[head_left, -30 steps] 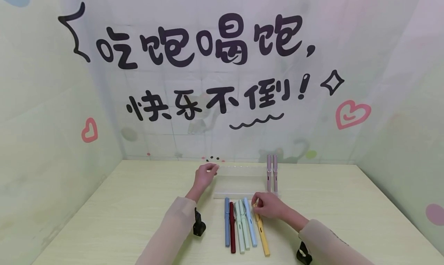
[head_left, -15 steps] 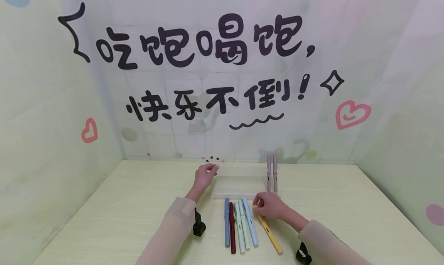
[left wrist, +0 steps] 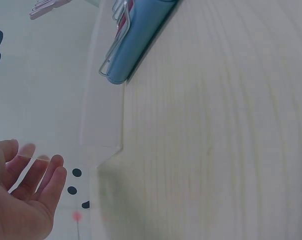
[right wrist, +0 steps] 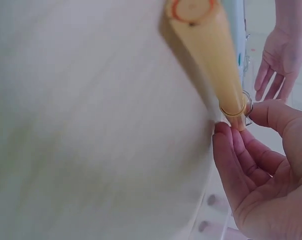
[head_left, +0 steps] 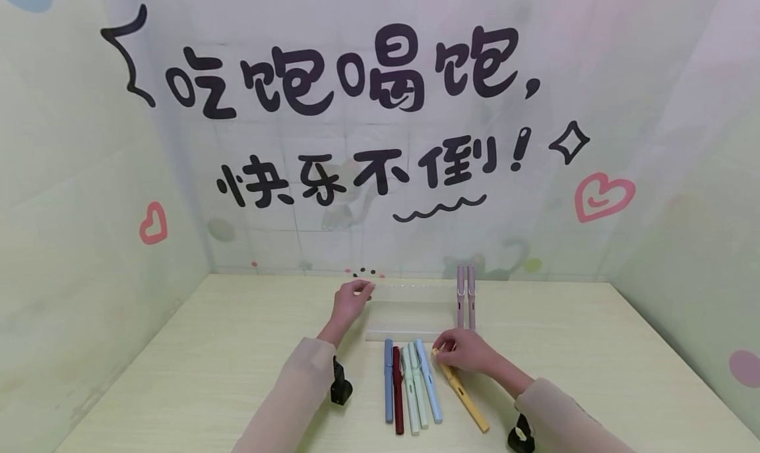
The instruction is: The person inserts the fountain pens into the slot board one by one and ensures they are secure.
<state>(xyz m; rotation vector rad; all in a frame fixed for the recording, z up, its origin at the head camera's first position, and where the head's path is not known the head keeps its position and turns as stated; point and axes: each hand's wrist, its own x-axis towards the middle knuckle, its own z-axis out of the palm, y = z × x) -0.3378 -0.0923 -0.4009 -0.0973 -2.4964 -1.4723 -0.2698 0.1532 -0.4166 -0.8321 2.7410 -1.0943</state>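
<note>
A: Looking across the table, you are seeing the clear pen stand at the back, with two pink pens upright at its right end and a row of five pens lying just in front of it.

B: And where is the yellow pen lying?

A: It is lying right of that row, its long axis slanting: near end swinging out to your right, far end pointing toward the stand. Your right hand is pinching that far end; in the right wrist view thumb and fingertips are closing on the tip.

B: And the other hand?

A: Your left hand is resting at the stand's left end, well apart from the yellow pen, fingers relaxed and gripping nothing. The right hand is the nearer one.
</note>
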